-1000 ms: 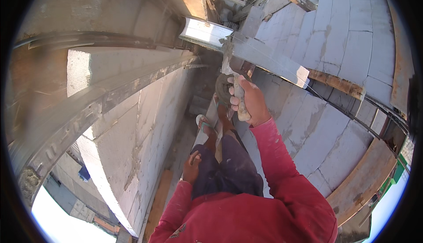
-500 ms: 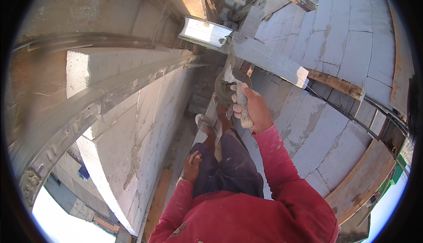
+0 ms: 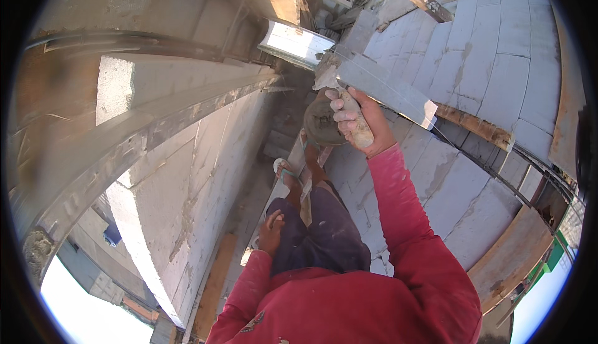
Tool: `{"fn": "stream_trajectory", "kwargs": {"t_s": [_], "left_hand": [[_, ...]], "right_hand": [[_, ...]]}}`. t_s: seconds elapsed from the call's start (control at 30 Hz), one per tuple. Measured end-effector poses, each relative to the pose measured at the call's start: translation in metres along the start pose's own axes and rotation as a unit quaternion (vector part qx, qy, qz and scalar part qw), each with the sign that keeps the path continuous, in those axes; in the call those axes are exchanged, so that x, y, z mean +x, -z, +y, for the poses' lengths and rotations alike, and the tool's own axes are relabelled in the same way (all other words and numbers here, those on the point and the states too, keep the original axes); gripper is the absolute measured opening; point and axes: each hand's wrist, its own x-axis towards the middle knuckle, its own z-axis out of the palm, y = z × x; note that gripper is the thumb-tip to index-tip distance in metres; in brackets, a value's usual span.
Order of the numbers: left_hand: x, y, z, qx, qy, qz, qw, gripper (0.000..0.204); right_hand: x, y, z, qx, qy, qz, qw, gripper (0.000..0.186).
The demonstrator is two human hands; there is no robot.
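Observation:
My right hand point(image 3: 372, 123) is wrapped round the mortar-crusted handle of a trowel point(image 3: 361, 133). The trowel's blade points away from me, at the end of the grey strip on top of the block wall; where blade and mortar meet is hard to make out. Just below it, a round bucket point(image 3: 322, 124) with wet grey mortar inside stands beyond my sandalled feet. My left hand point(image 3: 270, 234) rests by my left thigh, its fingers curled in, and nothing shows in it.
A wall of pale blocks point(image 3: 451, 188) rises on my right, with a timber point(image 3: 476, 124) along it. To the left stands another pale block wall point(image 3: 168, 219) behind a long beam point(image 3: 143, 141). Under my feet runs a narrow plank point(image 3: 265, 210); a thin string crosses the right-hand wall.
My right hand has moved forward and slightly right with the trowel, bringing its blade up to the wall strip. More of the bucket shows. My left hand has barely moved.

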Motion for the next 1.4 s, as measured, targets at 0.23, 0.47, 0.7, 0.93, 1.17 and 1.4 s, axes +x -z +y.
{"fn": "stream_trajectory", "kwargs": {"t_s": [0.23, 0.47, 0.7, 0.93, 1.17, 1.4], "left_hand": [[0.005, -0.012, 0.0, 0.023, -0.045, -0.014, 0.999, 0.045], [0.136, -0.089, 0.189, -0.05, -0.194, -0.043, 0.979, 0.051], [0.242, -0.124, 0.342, -0.267, -0.186, 0.001, 0.946, 0.092], [0.267, -0.138, 0.349, -0.304, -0.191, 0.0, 0.934, 0.101], [0.269, -0.131, 0.352, -0.304, -0.194, -0.006, 0.933, 0.106], [0.267, -0.125, 0.349, -0.298, -0.199, -0.009, 0.934, 0.107]], "right_hand": [[-0.087, -0.072, -0.017, -0.547, 0.065, 0.176, 0.816, 0.039], [-0.093, -0.089, -0.068, -0.973, 0.188, 0.135, 0.0, 0.041], [-0.041, -0.101, -0.078, -0.959, 0.186, 0.06, -0.204, 0.019], [0.011, -0.091, -0.072, -0.969, 0.118, 0.042, -0.214, 0.017], [0.016, -0.108, -0.067, -0.964, 0.101, 0.046, -0.243, 0.019], [0.015, -0.117, -0.055, -0.963, 0.101, 0.052, -0.244, 0.016]]}}
